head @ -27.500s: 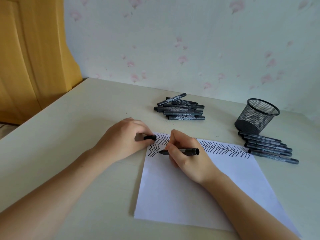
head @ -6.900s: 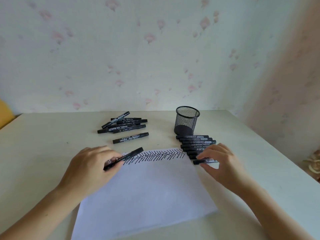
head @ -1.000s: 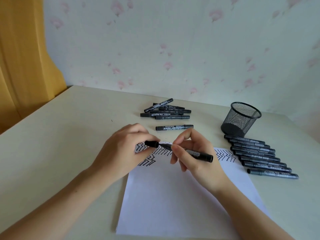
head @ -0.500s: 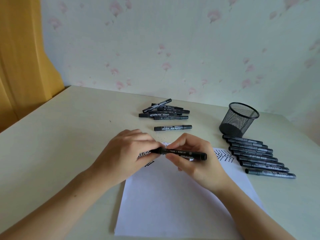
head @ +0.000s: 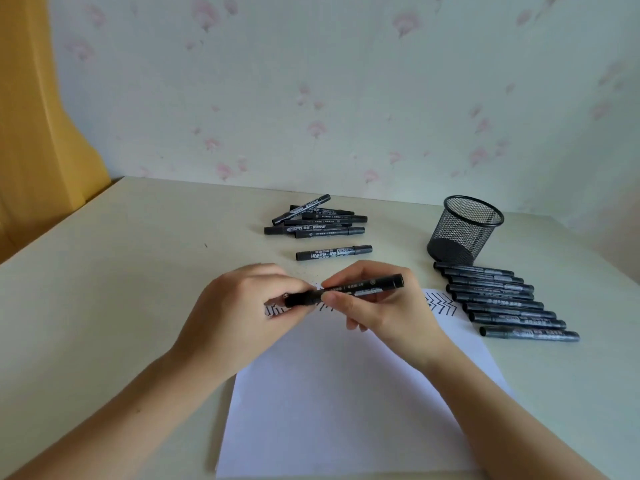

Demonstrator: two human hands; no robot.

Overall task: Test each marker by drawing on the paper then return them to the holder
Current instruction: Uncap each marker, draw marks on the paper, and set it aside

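Marker [head: 346, 291] held level above paper [head: 339, 393]; left hand [head: 242, 313] fingers pinch its cap end, right hand [head: 374, 306] fingers clamp the barrel, probably for capping; holder [head: 464, 230] at two o'clock.

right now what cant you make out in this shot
Head view only:
- Middle zigzags on the paper: covered by both hands.
- Marker cap seam: under the left hand and right hand.
- Mesh holder contents: mesh too dark.
- Marker label print: too small.

Black marker [head: 346, 291] capped, over paper [head: 332, 393] (zigzags up top); mesh holder [head: 462, 232] upright far-right.
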